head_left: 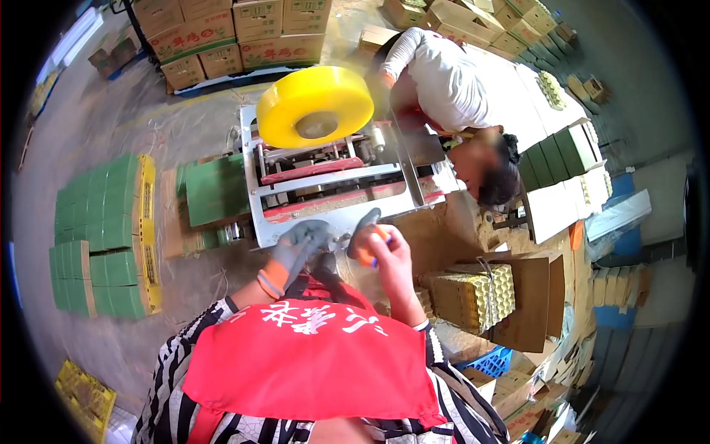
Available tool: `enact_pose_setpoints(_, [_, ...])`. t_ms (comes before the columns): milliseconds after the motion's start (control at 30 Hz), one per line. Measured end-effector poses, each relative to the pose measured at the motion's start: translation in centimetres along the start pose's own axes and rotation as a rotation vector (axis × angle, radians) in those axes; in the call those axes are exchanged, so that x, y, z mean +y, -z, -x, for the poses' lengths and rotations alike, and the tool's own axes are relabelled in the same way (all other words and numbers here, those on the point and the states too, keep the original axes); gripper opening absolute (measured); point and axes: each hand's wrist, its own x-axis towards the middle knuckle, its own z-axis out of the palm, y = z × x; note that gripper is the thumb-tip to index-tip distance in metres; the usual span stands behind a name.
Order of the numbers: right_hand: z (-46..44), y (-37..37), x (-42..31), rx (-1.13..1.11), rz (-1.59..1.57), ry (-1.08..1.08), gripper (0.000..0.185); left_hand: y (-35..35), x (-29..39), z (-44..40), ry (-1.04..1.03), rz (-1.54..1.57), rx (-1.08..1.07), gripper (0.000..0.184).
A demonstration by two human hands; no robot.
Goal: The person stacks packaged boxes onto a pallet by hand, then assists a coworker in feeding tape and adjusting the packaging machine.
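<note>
My left hand (303,240) wears a grey work glove with an orange cuff. It is beside the near edge of a carton-taping machine (325,211), its fingers loosely spread with nothing visible in them. My right hand (396,259) is bare and closed around a grey-and-orange work glove (362,231), which is bunched up in front of its fingers. On top of the machine sits a large yellow roll of tape (318,92). A green carton (214,191) lies at the machine's left end.
A co-worker (458,81) in a white top bends over the machine's right side. Stacked egg trays (477,296) stand at the right near an open carton (536,292). Flat green cartons (100,214) are stacked at left. Packed boxes (259,44) stand behind the machine.
</note>
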Motion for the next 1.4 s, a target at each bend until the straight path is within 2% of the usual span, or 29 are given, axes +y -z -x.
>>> enact_pose_setpoints(33, [-0.4,-0.1,1.0,-0.022,0.061,0.013,0.023,-0.7,0.7,0.4,-0.048,0.018,-0.160,0.038])
enact_pose_setpoints(133, [-0.7,-2.1,1.4,-0.126,0.083,0.077,0.034,-3.3,3.7,1.3,-0.153,-0.184,-0.296,0.035])
enact_pose_setpoints(167, [-0.9,-2.5,1.8,-0.127,0.050,0.072,0.038,-2.8,3.7,1.2,-0.085,-0.263,-0.331,0.049])
enact_pose_setpoints(267, [-0.9,-3.3,2.5,-0.111,0.243,0.112,0.040,-2.2,4.1,1.3,-0.107,-0.489,-0.350,0.048])
enact_pose_setpoints(300, [-0.5,-3.6,2.0,-0.084,0.345,0.095,0.039,-1.9,3.7,1.3,-0.073,-0.479,-0.356,0.046])
enact_pose_setpoints(400, [-0.6,-3.7,1.2,-0.125,0.372,-0.018,0.031,-2.1,3.8,2.0,-0.025,-0.470,-0.291,0.043])
enact_pose_setpoints(500, [-1.2,-3.5,2.4,-0.200,0.120,-0.004,0.028,-1.9,3.0,1.6,-0.078,-0.446,-0.207,0.042])
enact_pose_setpoints(600, [-1.2,-3.4,1.9,-0.264,-0.017,-0.128,0.026,-1.6,3.9,1.3,0.050,-0.327,-0.147,0.039])
enact_pose_setpoints(633, [-1.2,-3.4,1.6,-0.279,-0.018,-0.110,0.027,-1.5,4.8,1.3,0.088,-0.299,-0.191,0.034])
enact_pose_setpoints(733, [-1.2,-3.3,2.3,-0.198,0.072,0.022,0.026,0.5,3.8,0.5,0.016,-0.351,-0.181,0.027])
enact_pose_setpoints(767, [-0.6,-3.6,1.4,-0.130,0.303,0.136,0.026,0.3,3.2,-0.1,-0.281,-0.604,-0.122,0.021])
enact_pose_setpoints(867, [-0.1,-4.0,1.1,-0.124,0.790,0.690,0.027,1.2,3.7,-0.3,-0.277,-1.104,0.074,0.020])
enact_pose_setpoints(900, [0.2,-3.9,1.0,-0.191,0.956,0.686,0.033,1.9,3.0,-1.2,-0.250,-0.991,0.133,0.021])
enact_pose_setpoints(1000, [0.1,-4.1,1.0,-0.097,1.134,0.704,0.033,2.9,1.8,-2.4,-0.168,-0.380,0.065,0.011])
enact_pose_setpoints(1033, [-0.5,-3.8,1.5,-0.072,1.206,0.743,0.034,2.7,1.8,-2.2,-0.074,-0.306,0.063,0.012])
enact_pose_setpoints(1100, [-1.0,-3.4,1.8,-0.106,1.316,0.687,0.034,1.3,3.1,-1.4,0.113,-0.158,0.055,0.013])
enact_pose_setpoints(1133, [-1.2,-3.3,1.8,-0.120,1.371,0.659,0.035,1.3,2.9,-1.4,0.164,-0.121,0.072,0.015])
enact_pose_setpoints(1200, [-1.5,-3.2,2.0,-0.083,1.305,0.794,0.033,1.3,2.6,-1.4,0.262,-0.045,0.107,0.019])
enact_pose_setpoints(1233, [-1.6,-3.3,2.1,-0.065,1.269,0.859,0.032,1.2,2.6,-1.3,0.234,-0.005,0.081,0.020])
enact_pose_setpoints(1333, [-1.5,-3.5,2.1,-0.031,1.210,0.846,0.028,0.1,3.6,-0.7,0.251,-0.019,0.140,0.019])
enact_pose_setpoints(1400, [-1.6,-3.3,2.8,-0.029,1.292,0.775,0.024,0.2,3.0,-0.8,0.243,-0.016,0.133,0.020])
